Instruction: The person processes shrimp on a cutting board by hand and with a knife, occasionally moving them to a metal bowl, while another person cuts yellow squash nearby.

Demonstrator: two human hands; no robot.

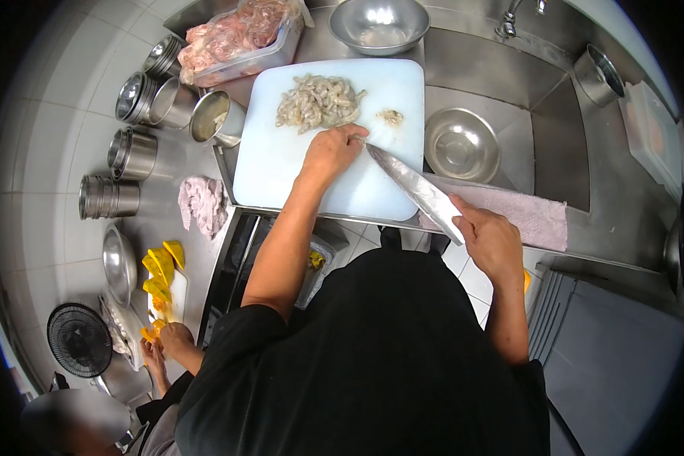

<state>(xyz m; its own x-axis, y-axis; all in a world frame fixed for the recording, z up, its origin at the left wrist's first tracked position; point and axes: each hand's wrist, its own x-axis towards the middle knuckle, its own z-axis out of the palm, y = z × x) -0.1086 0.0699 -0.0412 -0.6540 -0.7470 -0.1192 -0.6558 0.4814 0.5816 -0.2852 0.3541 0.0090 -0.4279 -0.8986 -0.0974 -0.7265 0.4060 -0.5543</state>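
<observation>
A heap of raw, peeled shrimp [319, 102] lies on the white cutting board [281, 171]. Just below the heap, my left hand [333, 157] is closed, its fingertips pinching a small piece that looks like a shrimp [362, 140], mostly hidden by the fingers. My right hand [492, 242] grips a large kitchen knife [414, 185] by its handle end. The blade slants up and left across the board's right edge, its tip close to my left fingertips. To the right of the heap sits a small clump of scraps [390, 116].
A metal bowl [463, 144] stands in the sink to the right; another bowl [378, 26] is behind the board. Raw meat [232, 38] fills a plastic tub. Metal containers [133, 152] line the left counter. A co-worker's hands [176, 342] handle yellow-orange pieces at lower left.
</observation>
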